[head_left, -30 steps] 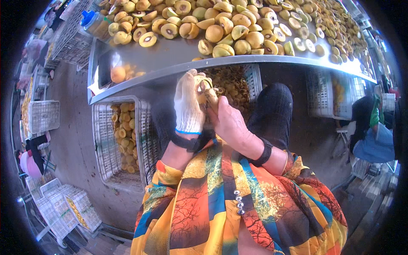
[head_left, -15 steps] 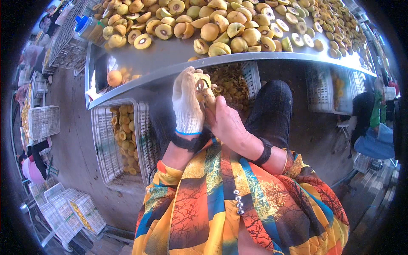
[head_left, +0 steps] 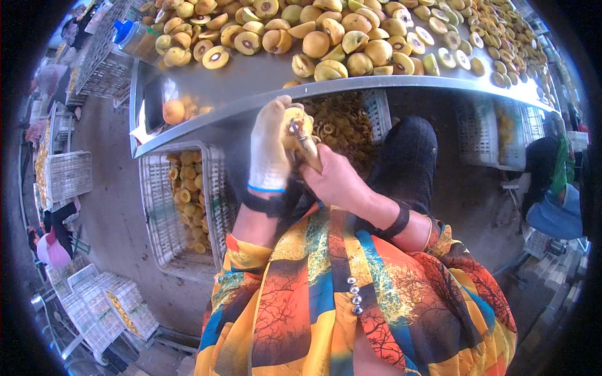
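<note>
In the white knitted glove, my left hand is closed round a yellow peach half, just below the metal table's front edge. Its cut face is turned toward my right hand. My bare right hand grips a pitting tool by its pale handle. The tool's metal end lies against the middle of the peach half, where dark brown pit or flesh shows. Below my hands, a crate between my knees holds peelings and cut pieces.
Many peach halves lie heaped on the metal table. A blue-lidded clear jar stands at its left. On the floor at left, a white crate contains peach halves; another white crate is at right. Other people sit at both sides.
The tool's metal end has turned and now lies against the peach half's cut face. My right hand has shifted slightly lower. The whole view has moved a little.
</note>
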Available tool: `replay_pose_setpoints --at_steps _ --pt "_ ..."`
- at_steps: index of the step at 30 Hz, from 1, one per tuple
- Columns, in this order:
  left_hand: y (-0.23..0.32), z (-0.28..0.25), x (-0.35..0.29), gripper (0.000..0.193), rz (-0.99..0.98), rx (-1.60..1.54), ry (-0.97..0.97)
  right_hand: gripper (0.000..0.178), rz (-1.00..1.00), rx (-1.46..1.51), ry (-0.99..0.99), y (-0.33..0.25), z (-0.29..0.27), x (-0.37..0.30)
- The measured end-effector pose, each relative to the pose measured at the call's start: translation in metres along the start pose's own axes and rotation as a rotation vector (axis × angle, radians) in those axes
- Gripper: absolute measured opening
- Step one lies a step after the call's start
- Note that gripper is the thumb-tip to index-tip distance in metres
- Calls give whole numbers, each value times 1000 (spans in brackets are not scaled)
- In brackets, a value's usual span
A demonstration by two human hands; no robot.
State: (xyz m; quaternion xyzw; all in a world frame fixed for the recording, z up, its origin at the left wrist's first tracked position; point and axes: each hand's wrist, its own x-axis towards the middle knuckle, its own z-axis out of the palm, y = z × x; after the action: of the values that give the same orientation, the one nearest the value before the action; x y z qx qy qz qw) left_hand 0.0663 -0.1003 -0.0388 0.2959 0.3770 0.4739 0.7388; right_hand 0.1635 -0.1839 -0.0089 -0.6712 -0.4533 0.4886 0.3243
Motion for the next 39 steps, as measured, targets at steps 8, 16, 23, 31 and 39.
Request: replay_pose_setpoints --at_steps 8,16,23,31,39 --pt "-5 3 7 24 -61 43 96 16 61 212 -109 13 8 2" --pt "-17 4 16 20 36 232 81 15 317 474 -267 0 -6 1" --pt "-4 1 15 28 -321 65 28 23 -16 87 -114 25 1 7" --pt "-13 6 10 20 21 354 91 17 285 359 -319 7 -14 2" --pt "-18 -4 6 25 -116 242 22 16 -55 46 -271 22 -6 5"
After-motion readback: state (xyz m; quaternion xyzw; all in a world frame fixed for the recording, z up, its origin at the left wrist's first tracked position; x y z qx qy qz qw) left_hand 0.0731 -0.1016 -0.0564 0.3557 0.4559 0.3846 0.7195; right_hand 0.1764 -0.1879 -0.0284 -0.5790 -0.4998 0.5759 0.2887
